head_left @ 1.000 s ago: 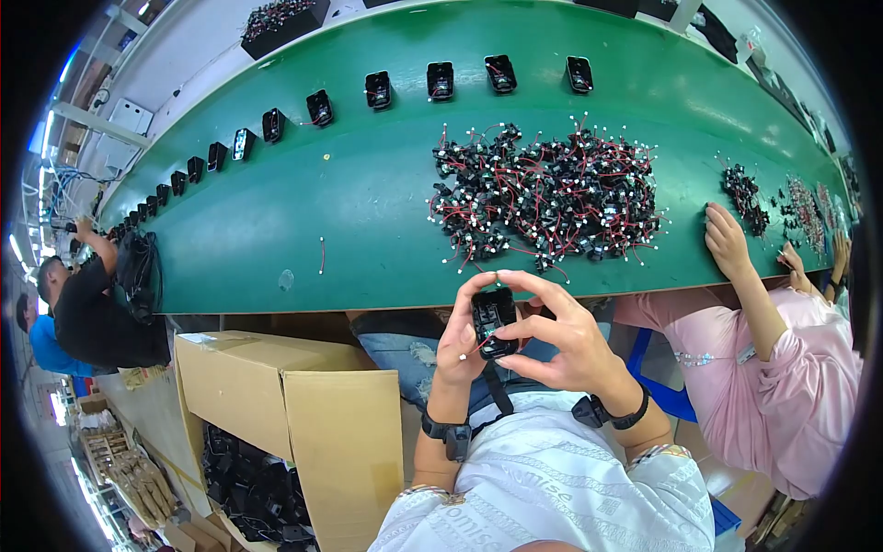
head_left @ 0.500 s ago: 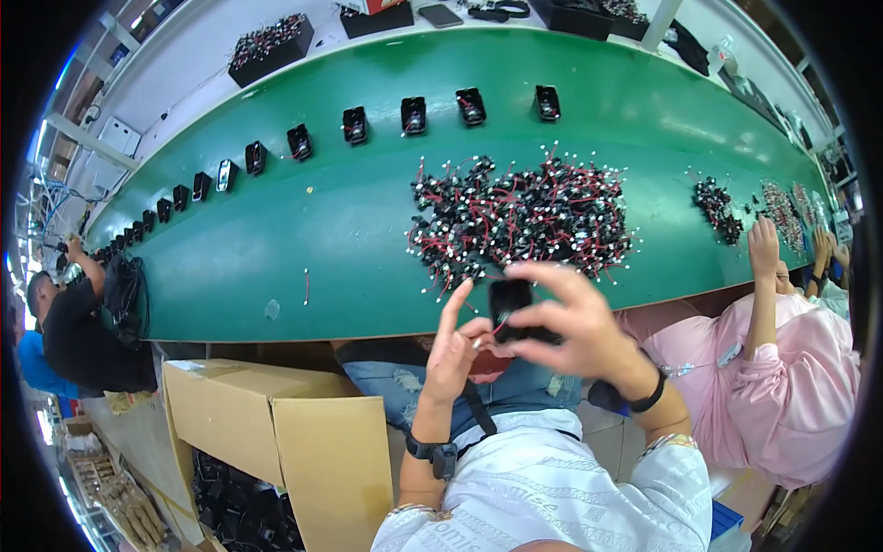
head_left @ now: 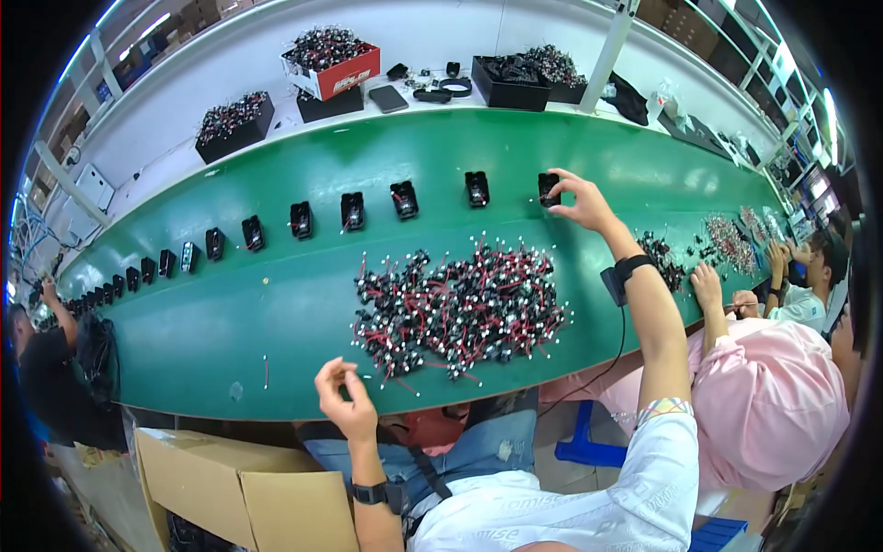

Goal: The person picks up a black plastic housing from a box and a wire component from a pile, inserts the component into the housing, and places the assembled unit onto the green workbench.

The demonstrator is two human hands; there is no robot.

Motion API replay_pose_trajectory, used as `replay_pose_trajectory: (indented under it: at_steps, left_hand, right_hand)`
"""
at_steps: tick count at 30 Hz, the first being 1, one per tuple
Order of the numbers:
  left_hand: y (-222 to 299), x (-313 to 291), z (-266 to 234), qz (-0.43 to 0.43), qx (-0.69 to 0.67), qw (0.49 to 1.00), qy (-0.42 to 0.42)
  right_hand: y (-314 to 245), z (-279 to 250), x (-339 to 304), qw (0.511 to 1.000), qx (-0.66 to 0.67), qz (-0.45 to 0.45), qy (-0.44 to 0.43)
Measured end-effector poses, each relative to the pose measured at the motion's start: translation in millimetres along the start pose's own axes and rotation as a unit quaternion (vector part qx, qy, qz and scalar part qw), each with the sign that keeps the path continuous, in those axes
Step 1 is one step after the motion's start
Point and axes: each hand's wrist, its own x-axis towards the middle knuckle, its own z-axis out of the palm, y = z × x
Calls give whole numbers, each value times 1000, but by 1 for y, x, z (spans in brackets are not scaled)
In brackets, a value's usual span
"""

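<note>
Near the right end of a row of black housings, my right hand (head_left: 583,201) grips a black housing (head_left: 548,189) by its side, between thumb and fingers, at the table's surface. My left hand (head_left: 347,397) hovers by the table's near edge, fingers loosely curled and apart, with nothing visible in it. Just beyond it lies a large pile of small black parts with red wires and white connectors (head_left: 460,308). The neighbouring housing in the row (head_left: 476,189) stands to the left of the one I hold.
The row of housings curves away left along the green table (head_left: 303,322). Black boxes (head_left: 235,129) and a red-and-white box (head_left: 336,69) full of wired parts stand behind it. An open cardboard box (head_left: 294,511) is at my left. A person in pink (head_left: 773,396) sits at my right.
My right hand has carried the black housing from in front of me out to the row's right end. My left hand has moved away from it, leftward. The view has shifted.
</note>
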Motion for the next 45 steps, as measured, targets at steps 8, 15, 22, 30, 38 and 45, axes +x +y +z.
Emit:
replay_pose_trajectory:
  at_steps: [8, 15, 22, 30, 38, 45]
  left_hand:
    - [-12, -3, 8, -44, -23, 998, 23]
    - [-1, 6, 8, -59, -13, 998, -4]
    - [-1, 7, 6, -28, -26, 999, -34]
    - [-1, 4, -1, -9, -19, 1000, -8]
    - [3, 7, -1, -14, -9, 1000, -8]
    - [1, 10, 6, -17, -7, 1000, -11]
  right_hand:
    - [50, 12, 19, 994, 76, 73, -12]
    - [58, 11, 25, 992, 86, 75, -59]
    - [56, 17, 31, 999, 28, 14, -4]
    - [40, 23, 38, 992, 72, 84, -55]
    - [3, 40, 48, 993, 82, 45, -66]
    - [13, 40, 48, 996, 84, 26, -19]
